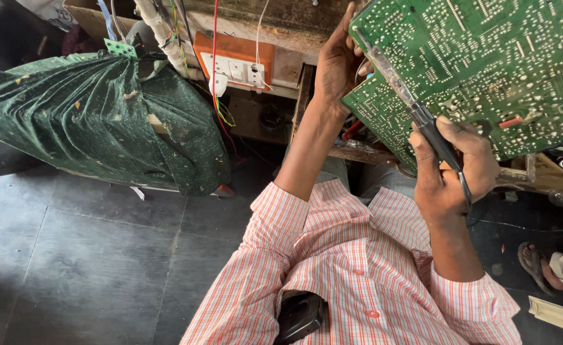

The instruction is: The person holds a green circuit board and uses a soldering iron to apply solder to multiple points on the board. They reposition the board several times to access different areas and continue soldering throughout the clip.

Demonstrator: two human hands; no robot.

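a: where does the work sit right now?

b: the green circuit board (486,70) is held up at the top right, solder side facing the camera, tilted. the left hand (335,67) is curled around its left edge, fingers hidden behind it, so it is grasping the board.

a: and the other hand?

b: the right hand (454,169) is clenched around the dark handle of a soldering iron (415,112). the shaft lies across the board's lower left part and the tip points up toward the left edge, near the left hand. whether the tip actually touches a joint i cannot tell.

a: what would make this step go well?

b: i'd judge the board needs steadying, since it hangs in the air with only one edge gripped. bracing its lower edge against the wooden bench (549,172) would stop it wobbling. the tip is close to the left thumb, so that thumb is better kept off the copper side.

a: anything about the cord?

b: a thin cord (465,191) loops down from the handle past the wrist; keeping it slack avoids tugging the tip off its spot.

a: and around the person?

b: an orange socket panel (233,61) on the wall, a bundle under green cloth (96,115) to the left, and someone else's sandalled foot (540,265) at the right.
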